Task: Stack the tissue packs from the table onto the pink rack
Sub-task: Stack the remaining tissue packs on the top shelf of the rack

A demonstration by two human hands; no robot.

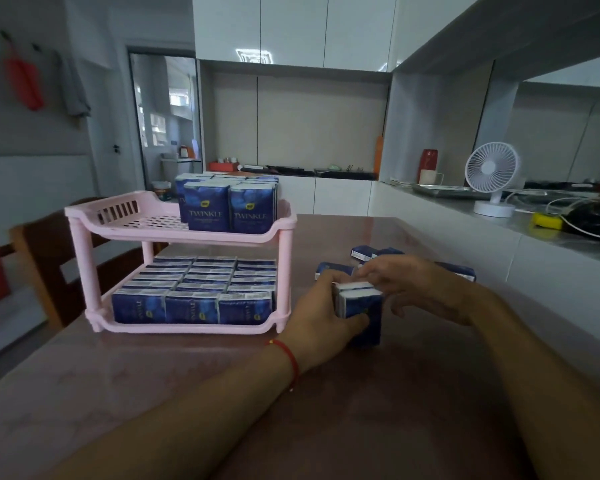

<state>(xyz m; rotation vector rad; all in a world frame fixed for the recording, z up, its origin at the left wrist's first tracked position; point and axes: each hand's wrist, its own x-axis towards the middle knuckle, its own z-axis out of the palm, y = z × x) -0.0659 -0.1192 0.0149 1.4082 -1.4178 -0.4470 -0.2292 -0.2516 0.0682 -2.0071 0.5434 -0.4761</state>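
Your small bundle of dark blue plastic-wrapped tissue packs [359, 308] stands upright on the glossy brownish-pink tabletop [153, 393], to the right of the pink plastic two-tier rack [181, 233] and apart from it. Your left hand [321, 315] is closed around the bundle, thumb across its near blue face and fingers curled over the far left side. Your right hand [409, 285] rests over the bundle's top right edge with the fingers bent and loosely spread; whether it actually grips the packs or only steadies them cannot be told. A red string bracelet [288, 358] circles your left wrist.

Just behind your hands, a few loose blue tissue packs [364, 252] lie flat on the table, partly hidden by your fingers.

On the rack, the lower shelf is filled with rows of blue packs [191, 306] lying on their sides. The upper shelf holds a cluster of upright packs [208, 211] on its right half, while the slotted left half is bare.

A brown wooden chair [45, 258] stands behind the rack. On the grey counter to your right sits a white desk fan [492, 168].
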